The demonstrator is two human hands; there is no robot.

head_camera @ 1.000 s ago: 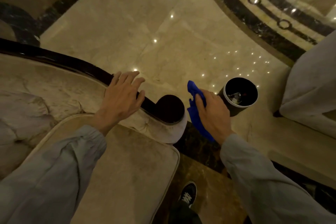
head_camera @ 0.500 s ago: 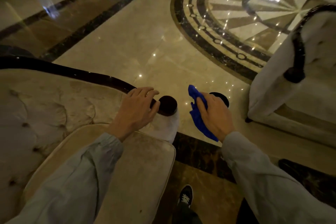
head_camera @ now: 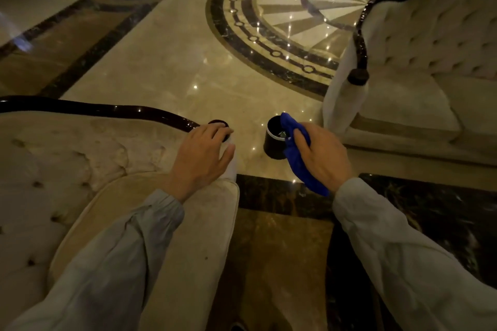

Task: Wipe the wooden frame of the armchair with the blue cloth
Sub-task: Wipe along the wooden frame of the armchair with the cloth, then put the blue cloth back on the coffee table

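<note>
Right hand [head_camera: 321, 154] grips our blue cloth [head_camera: 297, 154]; the dark wooden frame rail [head_camera: 107, 111] runs toward nine o'clock, where our left hand [head_camera: 200, 154] rests spread on its scroll end.

A polished marble floor [head_camera: 166, 67] reflects pinpoints of light, its cream slabs bordered by dark bands. A large circular medallion [head_camera: 285, 16] of radiating wedges and ringed links is inlaid farther out. A small black round bin [head_camera: 273, 142] stands on the floor, something pale glinting inside. To the right sits a second tufted cream sofa [head_camera: 430, 43] with dark trim.
</note>
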